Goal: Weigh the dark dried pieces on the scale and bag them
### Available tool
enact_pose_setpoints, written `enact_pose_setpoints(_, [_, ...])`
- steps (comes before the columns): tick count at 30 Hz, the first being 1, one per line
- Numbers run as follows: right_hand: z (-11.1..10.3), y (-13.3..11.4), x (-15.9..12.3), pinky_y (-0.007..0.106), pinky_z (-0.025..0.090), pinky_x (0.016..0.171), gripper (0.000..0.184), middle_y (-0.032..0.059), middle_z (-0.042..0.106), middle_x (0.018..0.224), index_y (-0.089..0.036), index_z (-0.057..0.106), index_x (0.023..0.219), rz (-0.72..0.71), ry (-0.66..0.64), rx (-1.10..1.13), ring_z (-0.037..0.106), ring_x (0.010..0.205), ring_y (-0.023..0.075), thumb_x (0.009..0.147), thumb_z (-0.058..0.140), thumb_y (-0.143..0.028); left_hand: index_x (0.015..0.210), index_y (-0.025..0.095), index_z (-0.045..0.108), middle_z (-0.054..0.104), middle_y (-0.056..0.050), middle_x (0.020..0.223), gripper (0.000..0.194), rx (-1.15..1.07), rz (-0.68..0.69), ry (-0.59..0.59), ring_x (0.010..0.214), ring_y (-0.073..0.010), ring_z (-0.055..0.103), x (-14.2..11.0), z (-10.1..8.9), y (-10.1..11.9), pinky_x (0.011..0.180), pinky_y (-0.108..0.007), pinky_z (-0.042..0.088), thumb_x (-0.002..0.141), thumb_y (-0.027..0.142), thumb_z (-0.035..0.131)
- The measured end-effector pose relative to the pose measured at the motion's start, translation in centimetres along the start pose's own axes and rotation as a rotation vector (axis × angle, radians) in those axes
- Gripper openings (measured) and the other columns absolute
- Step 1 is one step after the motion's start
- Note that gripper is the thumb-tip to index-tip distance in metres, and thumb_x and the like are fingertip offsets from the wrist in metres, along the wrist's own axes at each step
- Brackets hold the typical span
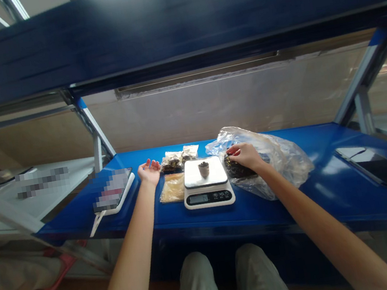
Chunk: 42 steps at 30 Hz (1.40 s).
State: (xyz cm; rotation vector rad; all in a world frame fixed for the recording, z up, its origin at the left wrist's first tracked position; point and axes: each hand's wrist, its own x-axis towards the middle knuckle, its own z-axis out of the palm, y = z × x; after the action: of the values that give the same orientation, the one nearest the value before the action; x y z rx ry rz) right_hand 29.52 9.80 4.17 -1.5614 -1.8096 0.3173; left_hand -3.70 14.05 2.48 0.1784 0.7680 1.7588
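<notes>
My left hand (150, 172) rests palm up at the left of the scale, fingers loosely curled and apart, with nothing in it. On the white plate of a digital kitchen scale (210, 197) stands a small brown cup (204, 170) filled with dark pieces. To the right lies a large clear plastic bag (284, 157) holding a heap of dark pieces (238, 169). My right hand (244, 156) reaches into the bag's mouth, fingertips pinched together at the heap; what they hold is too small to make out.
Filled small bags (177, 160) lie behind the scale's left side, and a stack of flat clear bags (171, 188) sits beside it. A phone with a cable (118, 192) is at left, a dark tablet-like device (383, 167) at right. A blue shelf (173, 24) hangs overhead.
</notes>
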Motion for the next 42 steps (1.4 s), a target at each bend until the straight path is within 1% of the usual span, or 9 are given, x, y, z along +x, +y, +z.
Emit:
enact_pose_setpoints(4, [0.0,-0.2,0.0,0.023,0.051,0.065,0.018,0.0062,0.073,0.082,-0.015,0.071,0.080,-0.001,0.067,0.026,0.067,0.069,0.0163,0.066,0.060,-0.010,0.070,0.017,0.051,0.052,-0.003,0.062,0.011,-0.011,-0.002,-0.007,0.055,-0.0137,0.053,0.0,0.0,0.0,0.055,-0.024,0.042,0.072,0.016,0.040])
enact_pose_setpoints(10, [0.2,-0.3,0.1,0.025,0.051,0.068,0.017,0.0066,0.073,0.082,-0.015,0.071,0.081,-0.018,0.075,0.024,0.067,0.069,0.0163,0.068,0.060,-0.012,0.071,0.017,0.051,0.053,-0.003,0.062,0.011,-0.001,-0.008,0.011,0.055,-0.0142,0.054,-0.1,0.1,0.1,0.055,-0.025,0.042,0.072,0.016,0.040])
enact_pose_setpoints(15, [0.2,-0.4,-0.1,0.025,0.051,0.065,0.012,0.0067,0.073,0.080,-0.016,0.071,0.078,-0.020,0.065,0.036,0.067,0.067,0.0172,0.069,0.063,-0.017,0.071,0.017,0.052,0.051,-0.003,0.062,0.011,0.006,0.002,-0.002,0.055,-0.0140,0.054,0.1,0.0,0.0,0.055,-0.025,0.042,0.072,0.017,0.041])
enact_pose_setpoints(19, [0.1,-0.4,-0.1,0.027,0.051,0.067,0.010,0.0072,0.073,0.077,-0.016,0.072,0.074,-0.032,0.055,0.021,0.067,0.067,0.0181,0.068,0.066,-0.020,0.071,0.017,0.051,0.052,-0.003,0.062,0.011,0.010,0.001,0.004,0.054,-0.0140,0.054,0.2,-0.1,0.0,0.055,-0.024,0.042,0.072,0.016,0.040])
enact_pose_setpoints(24, [0.2,-0.2,0.0,0.026,0.052,0.066,0.015,0.0039,0.073,0.080,-0.018,0.072,0.079,-0.036,0.136,0.032,0.067,0.066,0.0160,0.070,0.060,-0.017,0.072,0.017,0.052,0.051,-0.002,0.062,0.011,0.002,0.005,-0.006,0.054,-0.0135,0.054,0.2,-0.1,0.0,0.055,-0.024,0.042,0.072,0.016,0.041])
enact_pose_setpoints(29, [0.4,-0.8,-0.1,0.026,0.052,0.065,0.019,0.0055,0.073,0.081,-0.016,0.071,0.082,-0.058,0.136,0.128,0.067,0.067,0.0164,0.069,0.057,-0.013,0.072,0.018,0.051,0.052,-0.003,0.063,0.011,-0.002,0.004,-0.010,0.055,-0.0139,0.054,0.2,-0.1,0.0,0.055,-0.025,0.043,0.072,0.017,0.041])
enact_pose_setpoints(34, [0.3,-2.5,-0.6,0.028,0.053,0.063,0.018,0.0058,0.073,0.079,-0.016,0.071,0.080,-0.065,0.187,0.354,0.069,0.069,0.0196,0.069,0.066,-0.030,0.071,0.018,0.051,0.051,-0.003,0.063,0.010,-0.001,-0.001,-0.012,0.055,-0.0141,0.053,0.2,-0.1,0.0,0.054,-0.025,0.042,0.072,0.017,0.041])
enact_pose_setpoints(37, [0.8,-3.5,-1.1,0.029,0.053,0.062,0.023,0.0059,0.073,0.077,-0.018,0.071,0.079,-0.138,0.206,0.448,0.069,0.070,0.0205,0.068,0.068,-0.038,0.072,0.018,0.051,0.051,-0.003,0.063,0.009,-0.003,-0.003,-0.008,0.055,-0.0143,0.053,0.4,-0.1,-0.1,0.054,-0.025,0.041,0.072,0.017,0.041])
enact_pose_setpoints(42, [2.0,-5.0,-1.8,0.030,0.055,0.066,0.022,0.0058,0.072,0.085,-0.020,0.072,0.079,-0.263,0.206,0.553,0.067,0.076,0.0190,0.069,0.068,-0.039,0.074,0.017,0.051,0.052,-0.004,0.063,0.012,-0.001,-0.006,0.001,0.056,-0.0151,0.053,0.6,-0.1,-0.1,0.053,-0.025,0.040,0.071,0.018,0.040])
